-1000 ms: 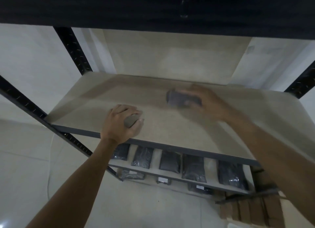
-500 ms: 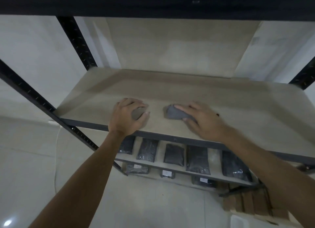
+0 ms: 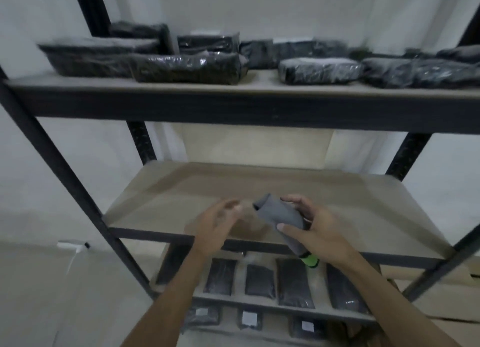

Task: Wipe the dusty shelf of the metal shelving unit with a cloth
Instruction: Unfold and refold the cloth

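Observation:
The bare tan shelf board [image 3: 259,188] of the black metal shelving unit [image 3: 65,180] lies in front of me at chest height. My right hand [image 3: 314,229] holds a folded grey cloth [image 3: 280,218] above the shelf's front edge, thumb and fingers curled round it; something green [image 3: 310,259] sticks out below the cloth. My left hand [image 3: 215,227], blurred, hovers just left of the cloth with its fingers spread and holds nothing that I can see.
The shelf above [image 3: 233,105] carries several black plastic-wrapped packs [image 3: 187,67]. Lower shelves hold more dark packs [image 3: 259,280]. Cardboard boxes [image 3: 441,305] stand at the lower right. A white wall lies behind, pale floor at left.
Both hands have lifted off the shelf and come together near its front edge. The right hand has raised the cloth. The left hand has opened. My view has tilted up, showing the upper shelf.

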{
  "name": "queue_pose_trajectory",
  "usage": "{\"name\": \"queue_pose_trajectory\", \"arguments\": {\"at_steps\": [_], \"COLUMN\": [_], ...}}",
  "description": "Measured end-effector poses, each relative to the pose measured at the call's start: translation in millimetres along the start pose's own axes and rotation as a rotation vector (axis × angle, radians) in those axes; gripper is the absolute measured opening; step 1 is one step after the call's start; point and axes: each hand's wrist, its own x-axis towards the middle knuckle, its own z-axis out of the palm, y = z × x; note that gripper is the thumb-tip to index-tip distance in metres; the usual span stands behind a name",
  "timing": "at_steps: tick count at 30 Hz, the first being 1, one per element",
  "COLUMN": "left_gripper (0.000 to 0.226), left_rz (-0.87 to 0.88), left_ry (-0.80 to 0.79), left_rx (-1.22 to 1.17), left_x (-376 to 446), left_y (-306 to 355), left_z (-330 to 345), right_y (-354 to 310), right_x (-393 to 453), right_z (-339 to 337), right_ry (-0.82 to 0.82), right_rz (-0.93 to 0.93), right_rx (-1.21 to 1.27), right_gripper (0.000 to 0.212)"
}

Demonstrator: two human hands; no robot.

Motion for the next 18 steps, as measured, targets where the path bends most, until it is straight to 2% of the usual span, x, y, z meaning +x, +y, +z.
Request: {"name": "queue_pose_trajectory", "arguments": {"at_steps": [2, 4, 8, 12, 15, 18], "left_gripper": [0.060, 0.054, 0.038, 0.028, 0.019, 0.021], "left_rz": [-0.019, -0.025, -0.100, -0.140, -0.201, -0.296], "left_ry": [-0.225, -0.309, -0.234, -0.248, -0.226, -0.264], "left_rx": [-0.286, -0.417, -0.611, -0.621, -0.658, -0.735], "left_x": [-21.3, -36.3, -52.7, -72.5, -89.1, -106.6], "left_y": [39.1, 60.4, 78.7, 86.5, 91.4, 98.8], "left_z": [16.4, 32.5, 56.7, 83.9, 111.5, 144.3], "right_y": [-17.9, -31.7, -43.6, -43.6, -36.6, -25.3], "right_x": [-4.2, -9.9, -30.6, -62.4, -92.7, -124.7], "right_z": [-4.0, -5.1, -10.7, -28.7, -47.9, -69.2], "right_ry": [0.030, 0.047, 0.069, 0.094, 0.105, 0.073], "right_rz": [0.015, -0.004, -0.019, 0.073, 0.173, 0.355], "right_rx": [-0.011, -0.043, -0.125, -0.250, -0.181, 0.018], "right_gripper": [0.050, 0.050, 0.052, 0.063, 0.061, 0.053]}}
